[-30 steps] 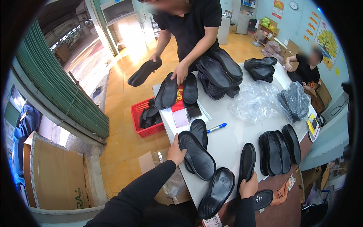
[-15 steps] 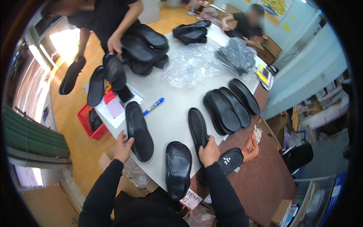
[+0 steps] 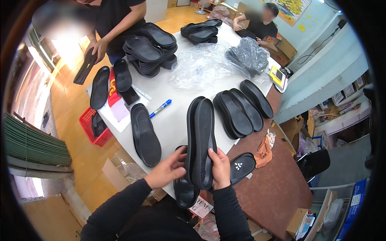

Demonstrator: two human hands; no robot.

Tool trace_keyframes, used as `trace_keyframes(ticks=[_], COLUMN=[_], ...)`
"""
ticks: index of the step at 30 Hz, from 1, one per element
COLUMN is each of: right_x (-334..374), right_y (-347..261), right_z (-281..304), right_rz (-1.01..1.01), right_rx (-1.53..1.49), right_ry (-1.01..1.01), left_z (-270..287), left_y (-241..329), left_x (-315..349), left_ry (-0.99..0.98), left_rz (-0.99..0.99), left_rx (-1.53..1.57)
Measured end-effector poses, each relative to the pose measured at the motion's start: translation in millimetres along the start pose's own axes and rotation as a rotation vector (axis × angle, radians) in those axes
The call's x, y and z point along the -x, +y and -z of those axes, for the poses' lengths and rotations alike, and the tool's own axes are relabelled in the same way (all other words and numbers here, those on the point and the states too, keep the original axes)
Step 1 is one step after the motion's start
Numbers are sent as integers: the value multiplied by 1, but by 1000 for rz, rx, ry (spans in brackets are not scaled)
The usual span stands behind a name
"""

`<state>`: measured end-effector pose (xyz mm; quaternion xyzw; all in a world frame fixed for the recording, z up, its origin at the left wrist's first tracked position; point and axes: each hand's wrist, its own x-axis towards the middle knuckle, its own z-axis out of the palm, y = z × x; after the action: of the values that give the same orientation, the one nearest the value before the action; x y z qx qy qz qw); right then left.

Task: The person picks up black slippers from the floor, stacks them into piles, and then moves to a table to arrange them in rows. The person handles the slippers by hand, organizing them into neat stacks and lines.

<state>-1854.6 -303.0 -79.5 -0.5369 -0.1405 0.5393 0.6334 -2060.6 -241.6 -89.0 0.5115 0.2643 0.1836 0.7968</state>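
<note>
My right hand (image 3: pixel 220 168) grips a pair of black shoe soles (image 3: pixel 204 132) near their lower end, thumb on the near face. They are held up over the table, side by side and nearly touching. Just left of them, my left hand (image 3: pixel 165 169) has its fingers apart; whether the fingertips touch the soles I cannot tell. Partly hidden beneath lies another black sole (image 3: pixel 186 196) at the table's near edge. Left of my hands a single black sole (image 3: pixel 144 136) rests on the white table, and a sole with white marks (image 3: pixel 243 165) lies to the right.
Several soles (image 3: pixel 237 114) stand at the right, with a larger stack (image 3: pixel 148 52) farther back. A blue marker (image 3: pixel 161 108), clear plastic bags (image 3: pixel 201 66) and a phone (image 3: pixel 130 96) are on the table. A co-worker (image 3: pixel 116 22) handles soles at the far left; another person (image 3: pixel 261 26) sits beyond.
My right hand has lifted soles off the table and drawn them toward the middle. My left hand has left the single sole and moved right, beside them. The co-worker's hands have come together on soles.
</note>
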Motion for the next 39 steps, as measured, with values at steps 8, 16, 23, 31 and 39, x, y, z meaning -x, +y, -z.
trace_keyframes(ticks=[8, 16, 23, 31, 39], right_x=[19, 28, 41, 48, 43], right_y=[21, 17, -18, -37, -28], right_z=[-14, -24, -35, -45, -46], right_rz=[-192, -98, 12, -90, -88], right_rx=[-21, -43, -7, 168, 166], right_ry=[69, -9, -61, -58, -47], left_z=[-37, -23, -13, -16, -14], left_y=[10, 22, 36, 37, 33], left_x=[14, 21, 17, 15, 16], left_ry=[-193, -166, -131, -110, -134], left_rz=[-1, 51, 33, 34, 26], left_rx=[50, 208, 312, 385, 487])
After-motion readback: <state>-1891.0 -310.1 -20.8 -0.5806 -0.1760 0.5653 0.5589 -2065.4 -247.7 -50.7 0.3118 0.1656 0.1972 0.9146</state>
